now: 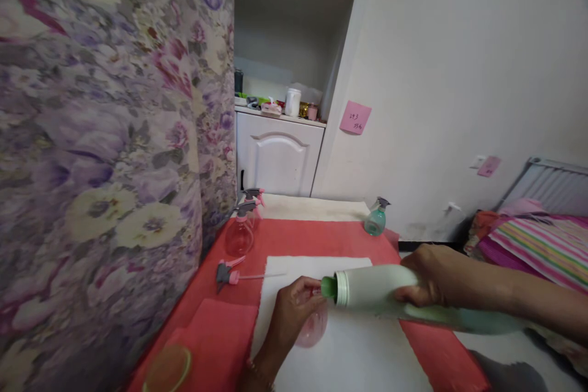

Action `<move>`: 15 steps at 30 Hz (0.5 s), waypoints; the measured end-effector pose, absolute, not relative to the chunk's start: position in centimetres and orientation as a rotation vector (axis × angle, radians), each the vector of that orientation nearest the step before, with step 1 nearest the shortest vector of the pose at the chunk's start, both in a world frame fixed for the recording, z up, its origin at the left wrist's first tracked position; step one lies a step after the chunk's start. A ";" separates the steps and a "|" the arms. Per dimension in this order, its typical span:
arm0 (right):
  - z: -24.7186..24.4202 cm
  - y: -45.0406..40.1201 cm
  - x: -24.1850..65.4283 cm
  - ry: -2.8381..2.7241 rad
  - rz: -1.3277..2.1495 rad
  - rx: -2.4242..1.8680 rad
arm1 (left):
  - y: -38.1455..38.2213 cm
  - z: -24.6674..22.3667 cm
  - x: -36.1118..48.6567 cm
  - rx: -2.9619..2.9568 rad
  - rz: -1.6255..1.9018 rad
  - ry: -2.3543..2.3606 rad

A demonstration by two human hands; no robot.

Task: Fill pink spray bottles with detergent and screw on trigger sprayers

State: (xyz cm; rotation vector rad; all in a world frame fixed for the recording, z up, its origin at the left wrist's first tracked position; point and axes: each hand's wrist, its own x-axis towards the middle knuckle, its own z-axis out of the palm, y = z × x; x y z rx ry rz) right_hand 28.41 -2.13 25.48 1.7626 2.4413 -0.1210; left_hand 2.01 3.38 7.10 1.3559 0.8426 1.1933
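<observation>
My left hand (294,312) has its fingers closed round the neck of a clear pink bottle (313,327) over the white sheet (358,352). My right hand (425,278) grips a large pale green bottle (372,288), tilted nearly flat with its mouth pointing left. A green piece (329,287) shows between that mouth and the pink bottle's neck; whether it is liquid or solid I cannot tell. Left of the sheet lies a grey and pink spray head (227,275) with a thin tube.
Pink spray bottles (239,237) stand at the back left of the red-covered table (215,331). A green spray bottle (375,222) is at the back right. Near the front left sits a round, yellow-rimmed object (168,369). A floral curtain (114,135) hangs along the left side.
</observation>
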 end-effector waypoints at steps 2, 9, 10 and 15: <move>25.5 -2.1 28.4 2.443 -0.152 1.773 | 3.4 7.1 2.0 1.365 1.192 0.848; 25.7 -2.1 28.0 2.411 -0.154 1.785 | 3.3 7.2 1.9 1.366 1.188 0.864; 25.7 -2.1 28.0 2.410 -0.155 1.790 | 3.3 7.3 1.9 1.372 1.189 0.862; 25.6 -2.0 28.0 2.412 -0.167 1.786 | 3.3 7.1 1.9 1.390 1.181 0.862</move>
